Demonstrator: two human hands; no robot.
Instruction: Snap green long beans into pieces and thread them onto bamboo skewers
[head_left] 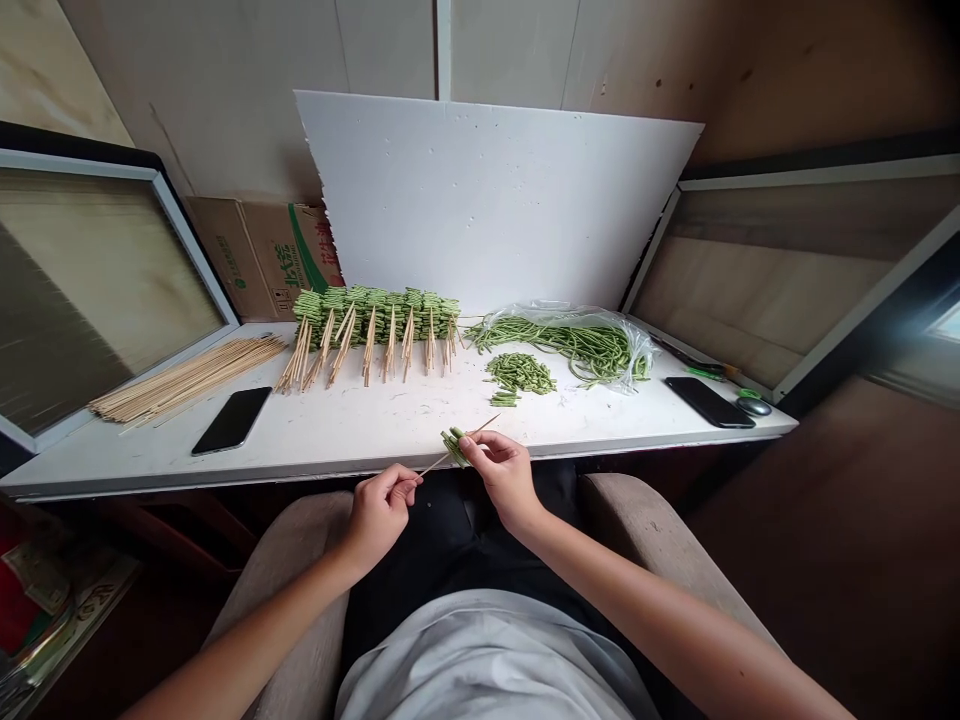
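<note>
My left hand (pixel 384 502) is closed on the lower end of a thin wooden skewer (pixel 433 465). Pieces of green bean (pixel 452 445) are threaded side by side on that skewer, and its tip sticks out beyond them toward the upper right. My right hand (pixel 501 475) is closed, thumb and fingers pinching the bean pieces from the right. Both hands are just in front of the table's near edge, above my lap. Beyond them on the table lies a pile of cut bean pieces (pixel 521 372), with a few more pieces (pixel 505 399) at its near side.
Stacked bean skewers (pixel 375 318) stand at the back of the white table (pixel 420 420). Left are loose skewers (pixel 191 378) and a phone (pixel 232 420). Long beans (pixel 585 340) lie in a plastic bag; another phone (pixel 709 401) is right. A white foam board (pixel 495 200) stands behind.
</note>
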